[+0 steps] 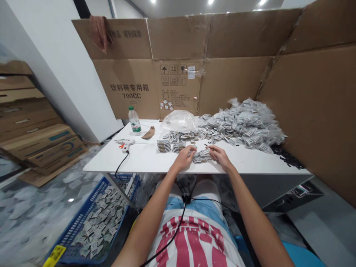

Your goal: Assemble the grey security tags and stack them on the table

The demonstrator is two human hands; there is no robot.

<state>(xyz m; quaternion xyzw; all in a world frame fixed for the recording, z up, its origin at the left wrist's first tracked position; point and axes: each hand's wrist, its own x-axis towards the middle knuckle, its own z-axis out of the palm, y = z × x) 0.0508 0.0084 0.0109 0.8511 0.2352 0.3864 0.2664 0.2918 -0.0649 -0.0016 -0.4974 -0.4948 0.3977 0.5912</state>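
Both my hands rest on the white table (144,157) near its front edge. My left hand (185,157) and my right hand (221,155) are curled around a small stack of flat silver tag-like pieces (202,156) lying between them, fingers pinching its two ends. Just behind stand short stacks of the same pieces (170,145). A big heap of silver packets (246,124) fills the table's far right.
A glue gun (125,144) with a black cord lies at the left. A water bottle (134,120) and a clear plastic bag (178,120) stand further back. Cardboard walls (222,74) surround the table. A blue basket (94,218) of pieces sits on the floor at left.
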